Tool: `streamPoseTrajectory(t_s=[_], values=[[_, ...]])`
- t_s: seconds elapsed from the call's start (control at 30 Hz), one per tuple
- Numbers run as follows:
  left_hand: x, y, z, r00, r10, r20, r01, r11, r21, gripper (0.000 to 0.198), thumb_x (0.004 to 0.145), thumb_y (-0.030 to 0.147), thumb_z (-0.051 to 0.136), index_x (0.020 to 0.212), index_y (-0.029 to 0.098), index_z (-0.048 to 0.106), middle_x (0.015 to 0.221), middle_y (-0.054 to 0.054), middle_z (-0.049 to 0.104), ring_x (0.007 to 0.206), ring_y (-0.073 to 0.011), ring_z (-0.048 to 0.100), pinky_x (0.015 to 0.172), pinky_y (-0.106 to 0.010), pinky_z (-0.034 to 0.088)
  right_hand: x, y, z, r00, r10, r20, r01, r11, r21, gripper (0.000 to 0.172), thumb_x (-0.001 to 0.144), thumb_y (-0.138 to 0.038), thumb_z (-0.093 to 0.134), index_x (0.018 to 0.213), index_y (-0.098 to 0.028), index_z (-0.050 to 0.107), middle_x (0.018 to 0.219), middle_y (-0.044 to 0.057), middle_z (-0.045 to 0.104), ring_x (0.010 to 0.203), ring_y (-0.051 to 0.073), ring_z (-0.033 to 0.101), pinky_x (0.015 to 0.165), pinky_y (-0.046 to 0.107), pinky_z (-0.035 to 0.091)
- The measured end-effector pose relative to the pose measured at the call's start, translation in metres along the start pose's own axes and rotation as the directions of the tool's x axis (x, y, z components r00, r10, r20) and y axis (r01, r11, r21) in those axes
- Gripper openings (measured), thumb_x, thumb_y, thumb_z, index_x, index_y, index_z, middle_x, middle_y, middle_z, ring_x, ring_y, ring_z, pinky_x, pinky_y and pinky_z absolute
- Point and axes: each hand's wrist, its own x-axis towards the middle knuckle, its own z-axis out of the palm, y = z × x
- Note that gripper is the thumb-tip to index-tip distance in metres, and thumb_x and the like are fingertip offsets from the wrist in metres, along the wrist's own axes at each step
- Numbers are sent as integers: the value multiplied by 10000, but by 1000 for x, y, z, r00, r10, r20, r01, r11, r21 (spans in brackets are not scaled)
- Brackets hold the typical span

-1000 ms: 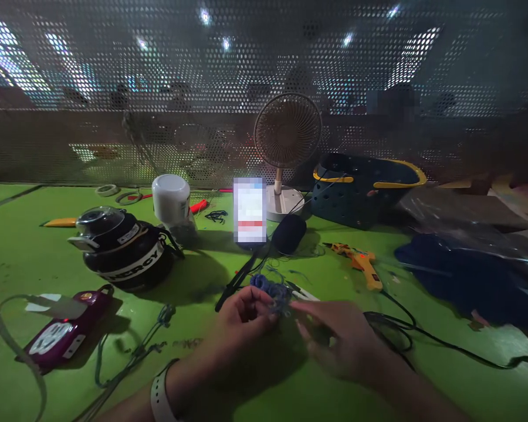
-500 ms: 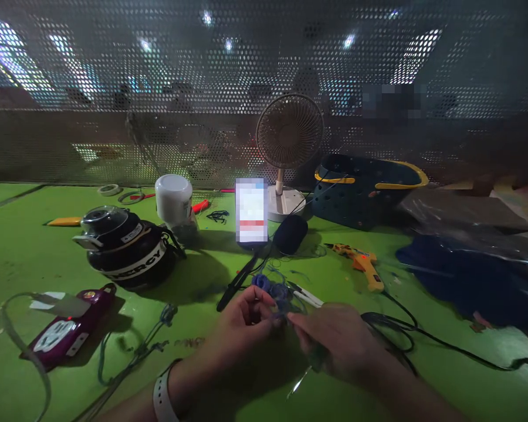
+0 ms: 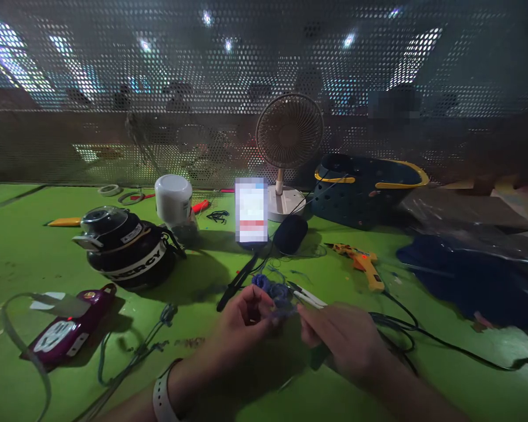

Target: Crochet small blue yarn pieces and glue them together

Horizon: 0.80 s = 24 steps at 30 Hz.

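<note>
Slightly rightward drifts the right hand [image 3: 343, 343], fingers curled closed; the left hand [image 3: 246, 319] pinches a nubby blue yarn clump [image 3: 276, 295].

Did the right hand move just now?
Yes, a little. The right hand slid slightly right, away from the left hand and the purple yarn, toward the black cable. The yellow glue gun stayed put.

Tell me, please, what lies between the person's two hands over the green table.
A small bluish-purple yarn piece, seen in the head view: the left hand pinches it, and the right hand reaches toward it from the other side.
</note>
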Motion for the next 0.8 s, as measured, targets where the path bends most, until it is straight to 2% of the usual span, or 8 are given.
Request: streamPoseTrajectory(t_s=[0.13,0.23,0.33,0.43,0.5,0.6,0.67,0.8], values=[[-3,-2,-2,999,52,13,-52,998,40,251,738,289,766,824,171,562,705,21,571,633,-107,540,570,-229,429,-2,-4,-2,997,71,-39,-70,997,29,158,831,-83,552,960,-171,581,627,-25,640,503,115,556,503,264,379],[-6,0,-2,990,139,11,-139,979,147,179,773,253,721,826,171,570,745,2,587,661,-117,552,586,-229,448,-2,-2,-4,963,267,-34,-257,950,175,259,797,-127,529,1040,-175,602,580,-46,574,464,111,514,489,251,383],[-9,3,0,960,280,-3,-263,903,340,83,795,191,666,805,176,586,739,-18,605,661,-140,577,600,-256,476,2,2,-7,877,478,43,-460,812,360,187,825,-172,504,952,-180,640,508,-72,466,409,94,418,434,231,328],[-12,5,2,919,393,39,-362,800,478,31,804,158,635,801,176,610,734,-44,651,655,-163,623,605,-275,505,8,3,-7,764,621,174,-612,612,501,159,880,-256,511,778,-185,610,505,-71,412,429,90,374,417,223,286],[-13,6,3,896,437,80,-408,739,535,30,807,144,624,811,173,630,741,-60,682,661,-173,646,609,-277,517,11,2,-5,703,664,256,-672,502,544,197,902,-316,520,775,-186,597,533,-67,402,465,92,372,435,219,288],[-14,7,3,879,459,129,-442,682,583,57,808,129,616,823,170,652,746,-77,706,662,-183,657,605,-282,525,14,0,-4,662,663,350,-714,416,563,180,900,-360,551,896,-187,599,550,-75,393,484,95,362,449,218,283],[-15,8,4,880,458,129,-439,679,588,44,805,136,628,810,172,654,730,-79,705,646,-184,655,587,-282,527,14,3,-3,620,715,324,-729,373,573,191,894,-383,561,867,-195,564,554,-75,407,479,93,359,437,214,276],[-15,7,4,877,466,120,-445,690,572,40,795,144,653,814,177,645,719,-68,696,635,-178,659,578,-274,540,11,14,-3,516,850,105,-710,356,607,248,866,-418,592,753,-220,493,537,-89,332,462,94,313,405,207,266]])
